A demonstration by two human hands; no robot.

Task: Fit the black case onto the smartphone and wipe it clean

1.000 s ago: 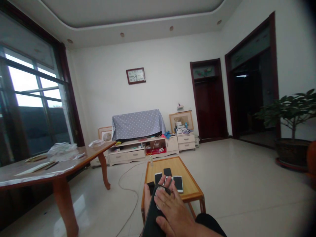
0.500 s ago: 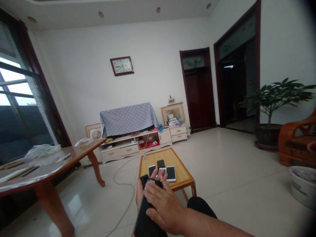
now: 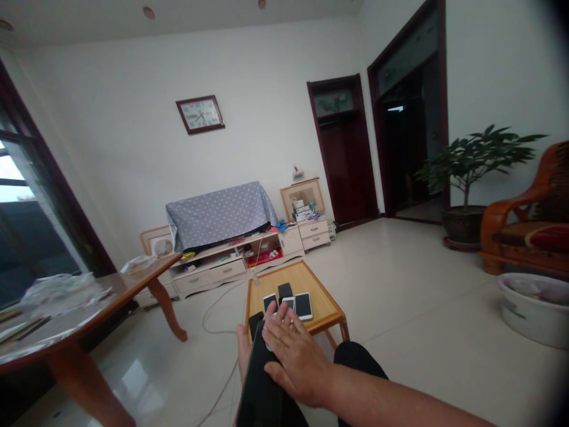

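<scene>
Though long, flat black slab (image 3: 259, 382)

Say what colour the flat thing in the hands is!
The flat thing is black; the head view shows it.

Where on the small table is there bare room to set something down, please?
On the small table, bare wood shows between the phones and the far edge, and between the rightmost phone and the right edge. The near left is crowded: phones cluster there, partly behind the right hand and black object.
</scene>
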